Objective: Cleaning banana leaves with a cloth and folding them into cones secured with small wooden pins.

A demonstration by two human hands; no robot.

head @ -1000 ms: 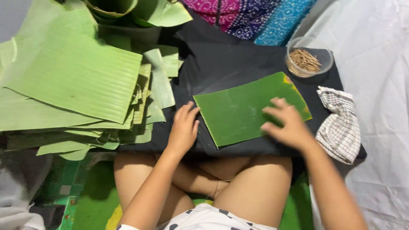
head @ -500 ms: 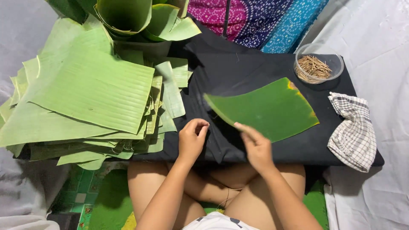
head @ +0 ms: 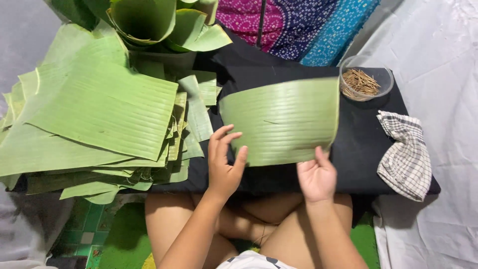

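A rectangular piece of banana leaf (head: 281,119) is lifted and turned, its pale ribbed side facing me, above a black cloth-covered board (head: 363,144). My right hand (head: 316,177) grips its lower right edge, thumb on the front. My left hand (head: 224,162) is at the leaf's lower left corner, fingers spread and the fingertips touching the edge. My bare crossed legs sit below the board.
A big stack of cut banana leaves (head: 94,114) lies at the left. Rolled leaves (head: 159,25) stand at the top. A clear bowl of small sticks (head: 366,79) sits at the board's top right, and a checked cloth (head: 406,154) lies at its right edge.
The leaf lay flat, dark side up, under both hands. It was then lifted and flipped, and it now shows its paler underside, held up in my hands.
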